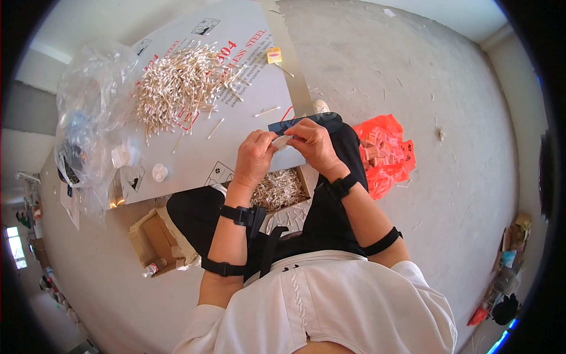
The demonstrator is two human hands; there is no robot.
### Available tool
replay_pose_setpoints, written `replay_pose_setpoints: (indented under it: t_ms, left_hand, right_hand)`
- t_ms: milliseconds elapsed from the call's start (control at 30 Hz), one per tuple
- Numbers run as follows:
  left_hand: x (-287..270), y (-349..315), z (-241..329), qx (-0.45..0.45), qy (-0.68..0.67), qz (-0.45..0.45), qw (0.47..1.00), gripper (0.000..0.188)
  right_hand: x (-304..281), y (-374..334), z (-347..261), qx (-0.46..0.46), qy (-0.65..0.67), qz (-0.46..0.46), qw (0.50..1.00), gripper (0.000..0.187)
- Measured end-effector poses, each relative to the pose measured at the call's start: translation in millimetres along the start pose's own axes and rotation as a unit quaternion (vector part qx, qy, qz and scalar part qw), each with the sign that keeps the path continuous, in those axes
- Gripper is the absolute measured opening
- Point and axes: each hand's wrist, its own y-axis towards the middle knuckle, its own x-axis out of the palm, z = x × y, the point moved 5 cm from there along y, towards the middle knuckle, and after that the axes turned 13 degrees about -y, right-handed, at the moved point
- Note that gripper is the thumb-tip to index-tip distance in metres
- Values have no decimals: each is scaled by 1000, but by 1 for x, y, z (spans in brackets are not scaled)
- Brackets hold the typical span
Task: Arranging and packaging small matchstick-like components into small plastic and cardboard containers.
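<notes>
Both hands meet above my lap, near the table's front edge. My left hand (pixel 255 154) pinches one side of a small whitish, see-through packet (pixel 281 141), and the fingers of my right hand (pixel 312 141) close on its other side. What the packet contains is too small to tell. Below the hands, between my legs, a cardboard box (pixel 307 184) holds many cotton swabs (pixel 277 192). A large heap of cotton swabs (pixel 180 88) covers part of the table (pixel 194 153), with a few loose ones beside it.
A crumpled clear plastic bag (pixel 88 100) lies on the table's left, near a small white round tub (pixel 160 172). A small yellow box (pixel 273 55) sits farther back. On the floor are a red bag (pixel 377 127) of pink packets and an open carton (pixel 154 233).
</notes>
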Motion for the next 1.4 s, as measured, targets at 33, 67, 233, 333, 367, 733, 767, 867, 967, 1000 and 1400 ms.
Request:
replay_pose_setpoints:
  t_ms: [33, 67, 233, 333, 367, 733, 767, 867, 967, 1000, 1400]
  left_hand:
    - [0, 0, 2, 23, 19, -4, 1000, 20]
    - [0, 0, 3, 45, 38, -8, 998, 19]
    - [1, 4, 7, 94, 91, -22, 991, 14]
    - [2, 5, 7, 99, 117, -25, 988, 13]
    - [3, 4, 6, 94, 129, -27, 987, 13]
    - [4, 4, -1, 76, 129, -48, 988, 15]
    - [4, 6, -2, 76, 130, -57, 987, 15]
    - [-1, 8, -9, 60, 124, -65, 988, 15]
    - [0, 8, -6, 68, 91, -34, 993, 14]
    - [0, 7, -7, 69, 91, -34, 993, 14]
    - [-5, 11, 0, 51, 121, -6, 991, 12]
  right_hand:
    - [-1, 1, 1, 0, 0, 0, 1000, 19]
    - [-3, 2, -5, -61, -43, 7, 997, 16]
    - [-1, 6, -13, -183, -167, 9, 969, 10]
    - [4, 7, -20, -255, -208, 7, 945, 16]
    - [6, 9, -21, -246, -227, 12, 942, 16]
    - [13, 16, -7, -177, -137, -36, 974, 15]
    - [14, 17, -6, -171, -155, -36, 972, 14]
    - [14, 21, -15, -169, -142, -36, 975, 11]
    - [14, 22, -10, -145, -81, -54, 985, 9]
    - [14, 23, -6, -122, -48, -74, 989, 9]
    - [15, 26, -23, -213, -181, 0, 960, 11]
